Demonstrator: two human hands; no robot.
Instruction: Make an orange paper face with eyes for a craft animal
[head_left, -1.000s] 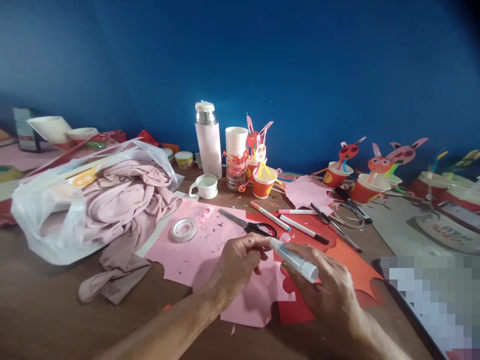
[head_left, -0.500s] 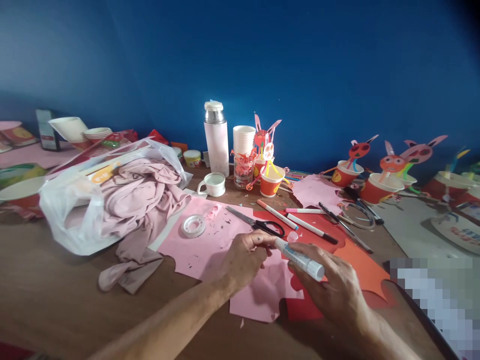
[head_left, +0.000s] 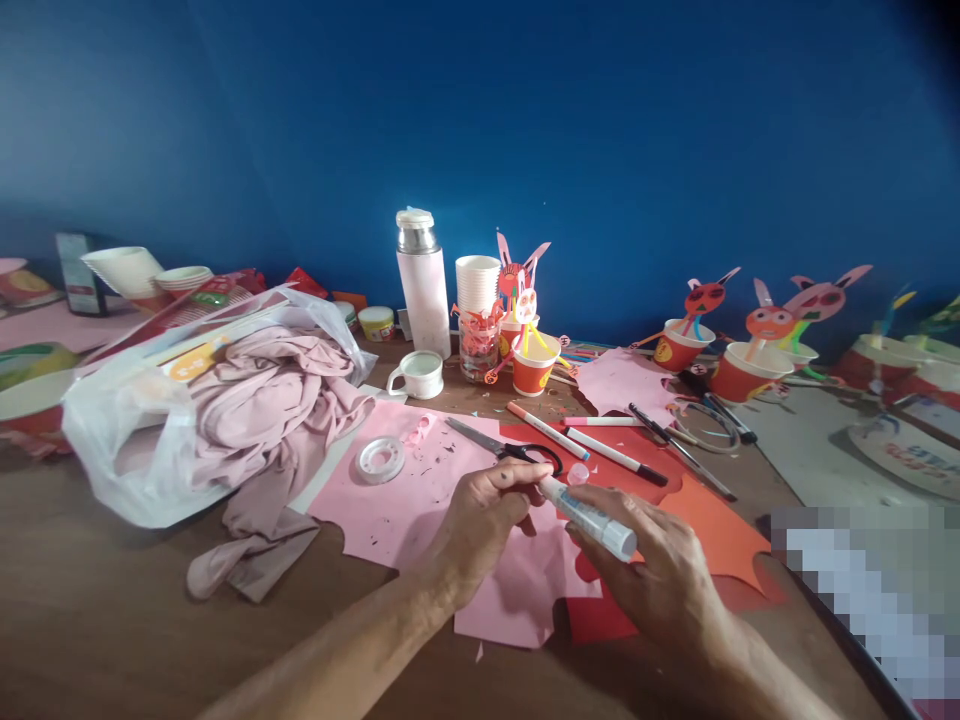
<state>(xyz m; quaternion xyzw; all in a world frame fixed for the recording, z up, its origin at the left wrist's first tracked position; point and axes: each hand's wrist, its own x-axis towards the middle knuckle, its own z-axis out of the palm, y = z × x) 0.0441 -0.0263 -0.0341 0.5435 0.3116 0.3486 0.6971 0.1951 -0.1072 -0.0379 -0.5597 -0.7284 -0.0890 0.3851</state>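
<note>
A white glue stick (head_left: 589, 518) is gripped in my right hand (head_left: 667, 560), its narrow end slanting up to the left. That end meets the fingertips of my left hand (head_left: 480, 515), which are pinched together. Whatever those fingers hold is hidden or too small to name. Both hands hover over cut pink paper (head_left: 502, 605) and red paper (head_left: 604, 620). Just beyond the hands lie scissors (head_left: 487, 437) with black handles and a small translucent pink cap (head_left: 577, 473). Several markers, among them an orange one (head_left: 536, 422), rest farther back on the red paper.
A plastic bag (head_left: 142, 470) with pink cloth (head_left: 277, 390) takes up the left side. Behind stand a thermos (head_left: 424, 300), a white mug (head_left: 420, 375) and a red paper cup (head_left: 531, 376) with a paper figure. A tape roll (head_left: 380, 460) lies left of the scissors.
The view has shifted slightly, so most things appear a little farther left. Both hands keep nearly the same pose, with the glue stick still at the left fingertips.
</note>
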